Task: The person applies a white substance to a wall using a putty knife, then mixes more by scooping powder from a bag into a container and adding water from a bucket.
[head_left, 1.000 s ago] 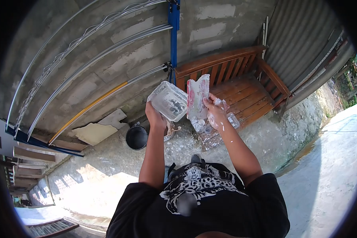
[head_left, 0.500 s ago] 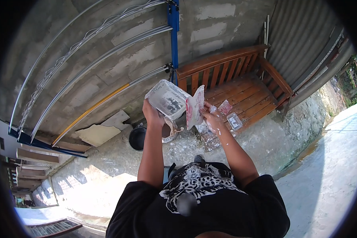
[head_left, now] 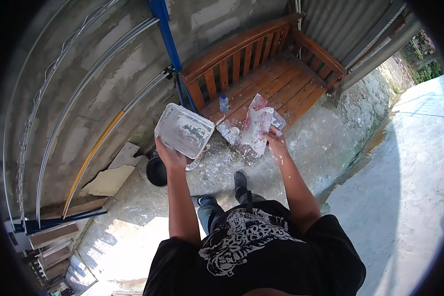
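Note:
My left hand point(head_left: 170, 158) is closed on the near side of a rectangular clear plastic tub point(head_left: 185, 130), its walls smeared with white residue. The tub is tilted so that its broad face shows. In my right hand point(head_left: 276, 142), spotted with white, is a flat piece with a red patch and white smears point(head_left: 257, 129), pinched at its right edge and held over the front of the wooden bench point(head_left: 278, 84). Behind that piece, a clear plastic box point(head_left: 278, 121) is partly hidden on the bench. Tub and flat piece are apart.
A small water bottle point(head_left: 224, 103) stands on the bench. On the floor are a black bucket point(head_left: 157, 171) and, mostly hidden under the tub, a white-crusted container. Broken board pieces point(head_left: 108, 180) lean at the block wall, below a blue rack post point(head_left: 165, 39) with metal pipes.
My view has turned toward the bench. The flat piece has swung from nearly edge-on to showing its broad face, farther from the tub. The water bottle has come into sight.

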`<move>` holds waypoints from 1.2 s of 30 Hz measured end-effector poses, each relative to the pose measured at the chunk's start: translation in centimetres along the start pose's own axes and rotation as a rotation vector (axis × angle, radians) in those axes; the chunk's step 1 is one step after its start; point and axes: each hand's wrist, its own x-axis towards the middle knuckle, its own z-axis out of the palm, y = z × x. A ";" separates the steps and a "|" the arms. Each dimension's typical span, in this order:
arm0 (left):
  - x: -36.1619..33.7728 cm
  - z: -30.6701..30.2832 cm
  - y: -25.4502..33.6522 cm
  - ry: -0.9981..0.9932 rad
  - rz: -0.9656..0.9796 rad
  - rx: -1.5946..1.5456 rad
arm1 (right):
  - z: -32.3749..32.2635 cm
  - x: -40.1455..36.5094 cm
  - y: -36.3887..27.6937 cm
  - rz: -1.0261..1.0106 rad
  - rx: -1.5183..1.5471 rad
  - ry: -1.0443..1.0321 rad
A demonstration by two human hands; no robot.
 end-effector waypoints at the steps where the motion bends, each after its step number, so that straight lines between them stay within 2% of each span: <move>1: 0.1 -0.3 -1.1 -0.003 -0.025 -0.001 | -0.9 0.3 0.7 0.024 0.021 0.031; 3: 0.6 -1.3 -3.3 0.018 -0.110 0.010 | -2.6 1.6 2.9 0.050 0.059 0.111; 5: 1.3 -2.7 -6.1 0.027 -0.153 0.031 | -5.5 4.1 8.6 -0.005 0.087 0.290; 6: 1.8 -3.8 -8.0 0.024 -0.170 0.016 | -8.0 6.1 13.3 -0.135 -0.037 0.304; 7: 2.3 -4.9 -9.9 0.018 -0.191 0.001 | -9.1 7.0 15.9 -0.127 -0.033 0.337; 9: 3.0 -7.0 -13.5 0.018 -0.257 0.007 | -10.9 8.7 20.4 -0.133 0.165 0.384; 10: 3.4 -8.1 -15.3 0.020 -0.297 0.017 | -11.4 10.3 23.3 -0.072 0.107 0.526; 13: 5.1 -12.1 -21.3 0.034 -0.386 0.024 | -13.4 14.5 31.1 -0.079 0.075 0.585; 14: 5.7 -13.7 -23.1 0.071 -0.420 0.015 | -13.5 15.5 32.8 -0.039 -0.335 0.621; 15: 6.4 -15.6 -24.9 0.107 -0.451 0.007 | -13.0 16.5 32.7 -0.021 -0.343 0.622; 17: 7.3 -19.2 -27.8 0.106 -0.473 0.015 | -12.4 18.9 32.7 0.026 -0.554 0.515; 19: 7.8 -20.8 -30.5 0.036 -0.447 0.027 | -14.2 23.0 38.3 -0.082 -0.571 0.565; 21: 8.4 -22.6 -32.8 0.049 -0.494 0.010 | -15.5 26.5 42.8 -0.057 -0.462 0.592; 23: 8.8 -25.1 -34.8 0.086 -0.496 0.031 | -14.7 26.9 41.3 -0.018 -0.441 0.575; 26: 8.6 -26.0 -35.9 0.098 -0.527 -0.021 | -14.0 27.1 40.9 0.074 -0.702 0.531; 27: 8.7 -25.9 -35.9 0.096 -0.525 -0.034 | -13.2 26.6 39.7 0.078 -0.704 0.525; 29: 8.9 -26.4 -35.9 0.147 -0.551 -0.055 | -11.1 24.9 36.0 0.046 -1.133 0.458; 30: 8.9 -26.3 -36.0 0.115 -0.546 -0.058 | -10.5 24.5 35.6 0.038 -1.132 0.450; 32: 9.1 -26.3 -35.8 0.088 -0.516 -0.061 | -8.6 24.1 35.0 -0.598 -1.286 0.508; 33: 9.2 -26.2 -35.7 0.085 -0.514 -0.072 | -7.3 24.0 34.8 -0.611 -1.272 0.495; 35: 9.3 -26.3 -35.5 0.082 -0.507 -0.094 | -4.5 24.0 34.6 -0.498 -1.007 0.180; 36: 9.5 -26.8 -35.5 0.058 -0.482 -0.076 | -3.0 23.8 34.0 -0.333 -0.969 0.001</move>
